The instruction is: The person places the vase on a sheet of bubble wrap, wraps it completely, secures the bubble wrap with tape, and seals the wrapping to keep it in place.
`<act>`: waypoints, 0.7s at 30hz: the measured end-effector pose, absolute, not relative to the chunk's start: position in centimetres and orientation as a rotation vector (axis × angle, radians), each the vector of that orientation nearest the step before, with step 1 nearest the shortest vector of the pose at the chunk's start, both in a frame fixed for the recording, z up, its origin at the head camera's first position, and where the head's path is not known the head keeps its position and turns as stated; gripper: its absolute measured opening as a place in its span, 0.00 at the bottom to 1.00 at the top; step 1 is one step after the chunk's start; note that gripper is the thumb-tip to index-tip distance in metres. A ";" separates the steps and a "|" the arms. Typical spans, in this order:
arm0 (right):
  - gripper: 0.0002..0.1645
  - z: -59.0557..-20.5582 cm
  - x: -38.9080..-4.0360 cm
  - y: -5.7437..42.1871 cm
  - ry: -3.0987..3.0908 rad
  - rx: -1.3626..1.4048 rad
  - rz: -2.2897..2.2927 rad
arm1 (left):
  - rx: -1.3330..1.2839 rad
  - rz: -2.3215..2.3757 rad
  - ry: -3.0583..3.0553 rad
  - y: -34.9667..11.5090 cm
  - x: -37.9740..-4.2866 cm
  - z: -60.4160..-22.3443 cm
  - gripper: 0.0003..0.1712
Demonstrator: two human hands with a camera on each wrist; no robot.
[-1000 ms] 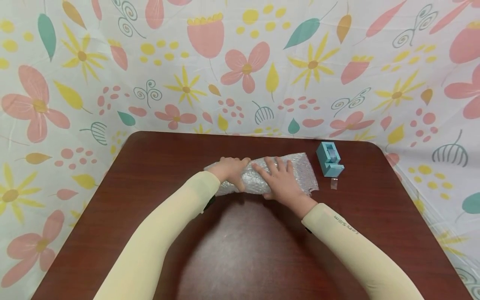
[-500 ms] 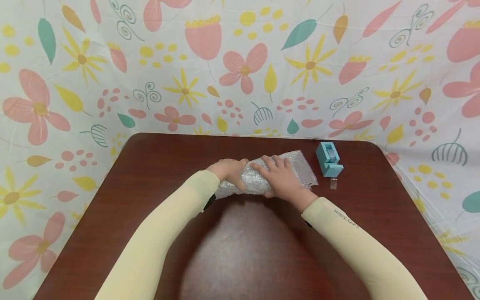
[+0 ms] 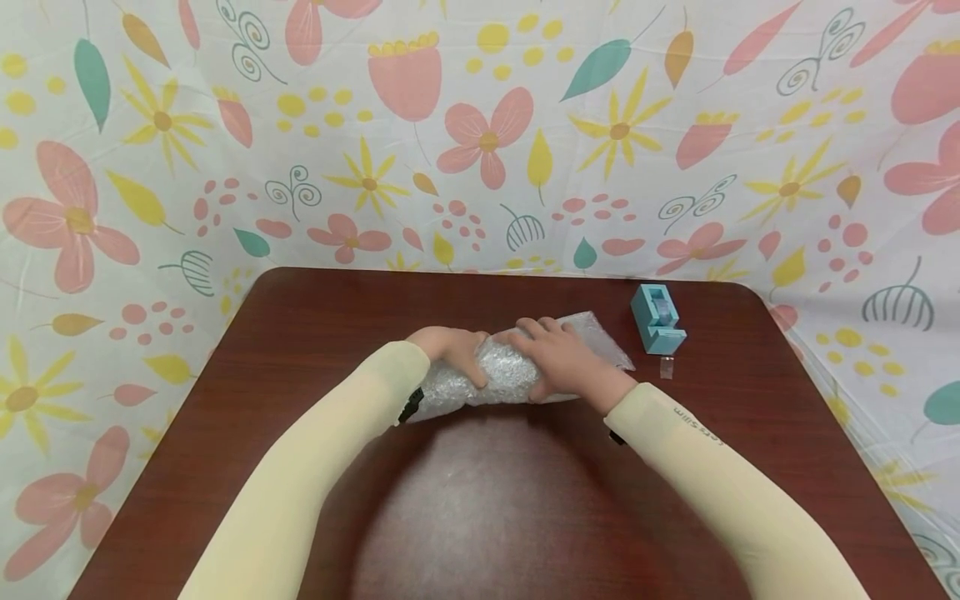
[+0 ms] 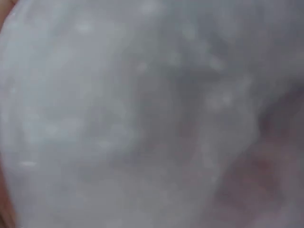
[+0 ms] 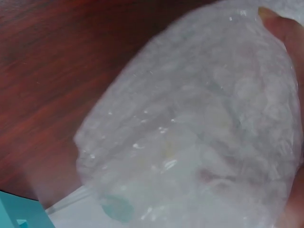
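In the head view a roll of clear bubble wrap (image 3: 504, 372) lies across the table, its flat end sticking out to the right. My left hand (image 3: 453, 348) grips the left part from above, thumb on the near side. My right hand (image 3: 561, 360) holds the roll right of its middle, fingers over the top and thumb in front. Blurred bubble wrap (image 4: 95, 104) fills most of the left wrist view. The right wrist view shows the loose rounded end of the bubble wrap (image 5: 180, 123) with finger parts along the right edge. Whatever may be inside is hidden.
A light blue tape dispenser (image 3: 657, 321) stands at the back right of the dark red-brown table (image 3: 480, 517). From its front hangs a short strip of clear tape (image 3: 667, 367). A flower-patterned white cloth (image 3: 480, 225) hangs behind the table and along its sides.
The bubble wrap roll has shifted slightly toward me, its left end coming nearer, and less of its right end shows. Both hands moved with it. The tape dispenser stayed put.
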State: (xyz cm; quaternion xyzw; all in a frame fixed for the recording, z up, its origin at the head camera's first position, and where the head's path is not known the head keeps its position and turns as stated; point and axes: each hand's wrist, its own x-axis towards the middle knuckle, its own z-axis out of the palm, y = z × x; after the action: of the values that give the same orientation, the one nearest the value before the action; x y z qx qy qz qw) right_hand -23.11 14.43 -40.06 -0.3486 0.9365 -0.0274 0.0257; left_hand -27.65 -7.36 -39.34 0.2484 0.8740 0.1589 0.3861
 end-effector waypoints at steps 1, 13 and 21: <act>0.59 -39.8 -23.1 14.4 2.867 -1.065 -0.100 | 0.632 0.412 2.214 -7.4 -27.6 -39.4 0.60; 0.60 -38.9 -23.6 14.1 2.673 -1.005 -0.156 | 0.662 0.427 2.179 -7.7 -26.8 -39.5 0.56; 0.61 -38.0 -23.6 14.1 2.663 -0.982 0.028 | 0.534 0.457 2.155 -7.2 -25.7 -39.7 0.61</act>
State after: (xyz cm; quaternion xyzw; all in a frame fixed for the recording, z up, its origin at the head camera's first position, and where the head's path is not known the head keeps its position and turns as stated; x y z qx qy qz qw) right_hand -23.57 14.11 -37.96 -0.3420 0.9275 0.0099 0.1508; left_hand -25.69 -7.19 -39.66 0.2135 0.8612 0.1826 0.4236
